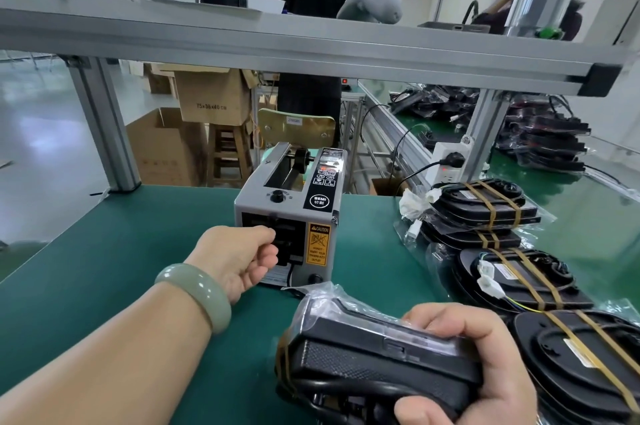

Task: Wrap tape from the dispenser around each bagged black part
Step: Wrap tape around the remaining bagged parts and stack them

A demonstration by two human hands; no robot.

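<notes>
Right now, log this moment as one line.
left hand: at tape dispenser outlet, tape unseen | right hand: grips bagged black part | taped parts: stacked at right

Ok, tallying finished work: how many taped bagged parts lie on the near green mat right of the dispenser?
4 taped bagged parts: the farthest stacked on a second, a third nearer, a fourth at the bottom right corner. Others may be hidden beneath.

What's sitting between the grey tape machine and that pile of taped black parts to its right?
Nothing: the head view shows only bare green mat between the tape machine and the pile.
</notes>
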